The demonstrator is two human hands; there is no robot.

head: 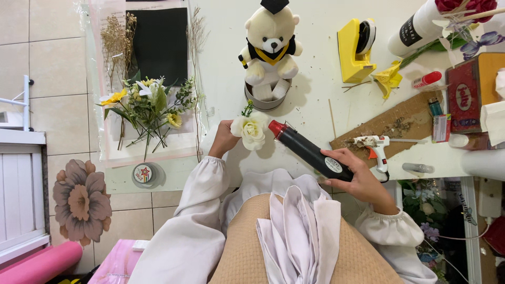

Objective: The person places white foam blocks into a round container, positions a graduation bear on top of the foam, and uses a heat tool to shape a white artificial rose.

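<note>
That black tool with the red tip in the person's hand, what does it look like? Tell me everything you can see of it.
The black tool is a long, tube-shaped body, seemingly of plastic, with a red nozzle at one end and a round white label near the other. The right hand grips it around the label end. It lies slanted, nozzle up and to the left, aimed at the cream-white flower that the left hand holds over the white table. The nozzle is close to the petals; whether it touches them cannot be told.

Left hand (223, 139) holds a white rose (251, 130); right hand (356, 173) aims a heat gun (307, 151) (red-tipped).
</note>
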